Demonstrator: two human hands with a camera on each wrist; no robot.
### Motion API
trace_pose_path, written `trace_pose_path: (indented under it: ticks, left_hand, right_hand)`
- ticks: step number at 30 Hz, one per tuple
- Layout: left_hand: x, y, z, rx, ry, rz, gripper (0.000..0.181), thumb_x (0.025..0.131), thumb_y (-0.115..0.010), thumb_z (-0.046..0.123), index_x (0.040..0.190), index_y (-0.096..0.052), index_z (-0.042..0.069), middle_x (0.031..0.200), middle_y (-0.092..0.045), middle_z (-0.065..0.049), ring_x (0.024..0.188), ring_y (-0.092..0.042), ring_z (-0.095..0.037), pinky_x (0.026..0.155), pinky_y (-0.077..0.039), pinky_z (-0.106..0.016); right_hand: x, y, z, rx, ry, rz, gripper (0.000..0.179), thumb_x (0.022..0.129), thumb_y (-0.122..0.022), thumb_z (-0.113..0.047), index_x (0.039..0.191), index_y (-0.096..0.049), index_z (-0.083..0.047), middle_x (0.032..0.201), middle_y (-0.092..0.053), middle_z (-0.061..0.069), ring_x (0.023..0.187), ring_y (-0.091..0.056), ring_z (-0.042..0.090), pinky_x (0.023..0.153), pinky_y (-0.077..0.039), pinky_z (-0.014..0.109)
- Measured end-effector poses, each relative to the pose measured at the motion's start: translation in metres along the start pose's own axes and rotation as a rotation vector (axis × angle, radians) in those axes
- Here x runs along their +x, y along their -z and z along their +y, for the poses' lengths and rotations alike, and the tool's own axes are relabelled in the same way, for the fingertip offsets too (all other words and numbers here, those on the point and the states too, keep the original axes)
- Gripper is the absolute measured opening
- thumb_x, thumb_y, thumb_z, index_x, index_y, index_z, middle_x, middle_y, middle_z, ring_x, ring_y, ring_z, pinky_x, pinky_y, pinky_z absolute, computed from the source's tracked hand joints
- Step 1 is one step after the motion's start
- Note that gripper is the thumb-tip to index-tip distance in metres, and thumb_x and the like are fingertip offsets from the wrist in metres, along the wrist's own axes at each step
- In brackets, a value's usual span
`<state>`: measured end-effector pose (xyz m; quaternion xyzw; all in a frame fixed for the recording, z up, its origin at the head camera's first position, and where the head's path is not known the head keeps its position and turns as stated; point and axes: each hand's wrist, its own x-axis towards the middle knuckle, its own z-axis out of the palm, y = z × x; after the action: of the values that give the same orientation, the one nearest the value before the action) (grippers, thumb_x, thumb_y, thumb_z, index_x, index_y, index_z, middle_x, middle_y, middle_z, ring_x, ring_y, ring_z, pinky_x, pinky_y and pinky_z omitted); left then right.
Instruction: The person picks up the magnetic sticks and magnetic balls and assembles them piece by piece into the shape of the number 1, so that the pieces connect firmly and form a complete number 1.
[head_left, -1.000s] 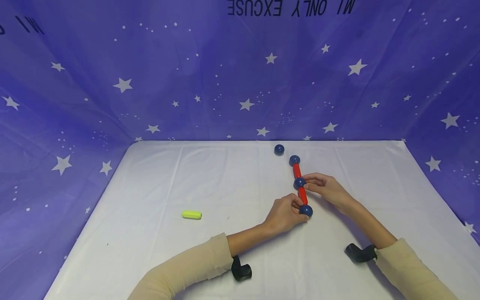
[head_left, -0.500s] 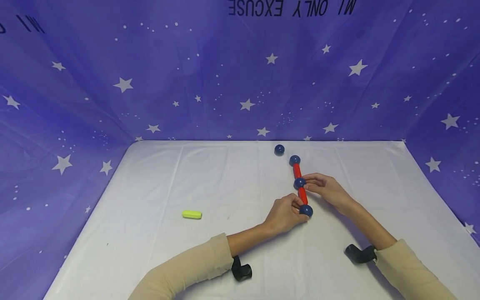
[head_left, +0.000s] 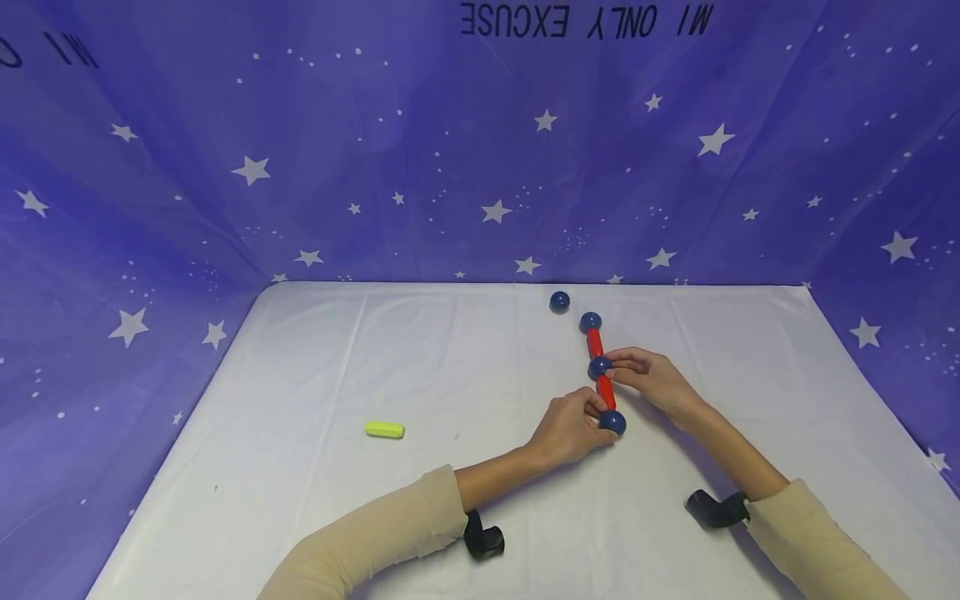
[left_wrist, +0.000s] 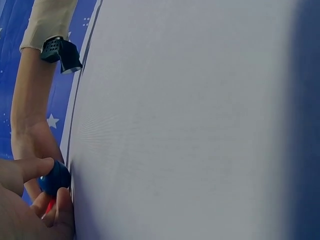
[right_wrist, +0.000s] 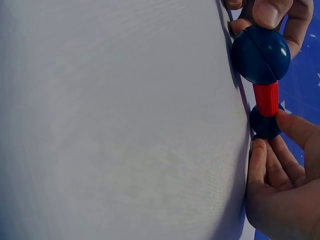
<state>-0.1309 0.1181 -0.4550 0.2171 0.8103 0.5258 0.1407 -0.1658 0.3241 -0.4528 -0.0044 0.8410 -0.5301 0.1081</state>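
Note:
Three blue balls and two red rods form a straight chain on the white table. My left hand (head_left: pixel 570 429) pinches the near blue ball (head_left: pixel 612 422) between thumb and fingers; the left wrist view shows that ball (left_wrist: pixel 55 179) between the fingertips. The middle blue ball (head_left: pixel 600 367) is pinched by my right hand (head_left: pixel 656 383). Between these two runs the near red rod (head_left: pixel 606 392), seen in the right wrist view as a ribbed red piece (right_wrist: pixel 266 99). Beyond the middle ball, the far red rod (head_left: pixel 595 342) leads to the far blue ball (head_left: pixel 591 322).
A loose blue ball (head_left: pixel 559 302) sits near the table's back edge, left of the chain's far end. A yellow-green rod (head_left: pixel 385 430) lies on the left of the white table (head_left: pixel 300 358). Purple starred cloth (head_left: pixel 420 167) hangs behind and at both sides.
Both hands keep their hold on the chain, which stays in place. Only a very slight shift of the whole head view shows.

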Motion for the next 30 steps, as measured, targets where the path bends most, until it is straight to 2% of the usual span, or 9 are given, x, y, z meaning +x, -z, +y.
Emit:
trace_pose_path:
  ticks: [6,11,15,20,24,30]
  left_hand:
    - [-0.007,0.011,-0.002,-0.014,-0.008,-0.017,0.035,0.079,-0.084,0.008,0.108,-0.066,0.001,0.095,-0.07,-0.003,0.077,-0.063,-0.002,0.072,-0.05,-0.015]
    - [-0.016,0.033,-0.004,0.01,-0.008,-0.015,0.039,0.081,-0.082,0.009,0.114,-0.065,0.0,0.101,-0.068,-0.005,0.089,-0.066,-0.011,0.079,-0.05,-0.017]
    - [-0.027,0.058,-0.008,0.032,-0.019,0.001,0.04,0.082,-0.081,0.01,0.117,-0.065,0.001,0.107,-0.069,-0.008,0.097,-0.066,-0.018,0.085,-0.051,-0.025]
    - [-0.046,0.091,-0.021,0.055,-0.1,0.017,0.037,0.084,-0.078,0.01,0.117,-0.065,-0.001,0.111,-0.069,-0.013,0.103,-0.064,-0.028,0.09,-0.052,-0.038]
    - [-0.065,0.12,-0.029,0.076,-0.134,0.033,0.037,0.087,-0.076,0.008,0.12,-0.063,-0.002,0.116,-0.067,-0.016,0.109,-0.063,-0.031,0.092,-0.051,-0.042]
    - [-0.091,0.165,-0.041,0.242,-0.129,0.111,0.04,0.086,-0.078,0.007,0.122,-0.064,0.0,0.12,-0.067,-0.012,0.112,-0.061,-0.03,0.095,-0.049,-0.043]
  right_hand:
    - [0.001,0.001,0.0,-0.019,-0.026,0.009,0.049,0.095,-0.07,-0.03,0.133,-0.059,-0.001,0.121,-0.068,0.016,0.122,-0.053,0.036,0.093,-0.037,0.046]
    - [0.003,0.001,0.0,-0.017,-0.042,0.009,0.048,0.095,-0.07,-0.03,0.132,-0.059,-0.002,0.122,-0.068,0.015,0.121,-0.053,0.034,0.091,-0.037,0.043]
    - [0.003,0.0,0.0,-0.027,-0.053,0.005,0.049,0.095,-0.07,-0.031,0.133,-0.058,-0.002,0.123,-0.067,0.015,0.121,-0.053,0.034,0.091,-0.038,0.043]
    - [0.004,0.0,-0.002,-0.034,-0.067,0.001,0.05,0.096,-0.069,-0.031,0.134,-0.058,-0.002,0.123,-0.067,0.014,0.121,-0.052,0.033,0.089,-0.038,0.042]
    - [0.005,0.0,-0.003,-0.03,-0.076,0.002,0.049,0.096,-0.069,-0.03,0.134,-0.058,-0.002,0.122,-0.068,0.014,0.12,-0.052,0.034,0.088,-0.037,0.042]
    - [0.005,0.001,-0.004,-0.03,-0.083,0.007,0.048,0.095,-0.07,-0.029,0.133,-0.058,-0.001,0.124,-0.067,0.016,0.124,-0.05,0.036,0.093,-0.036,0.048]
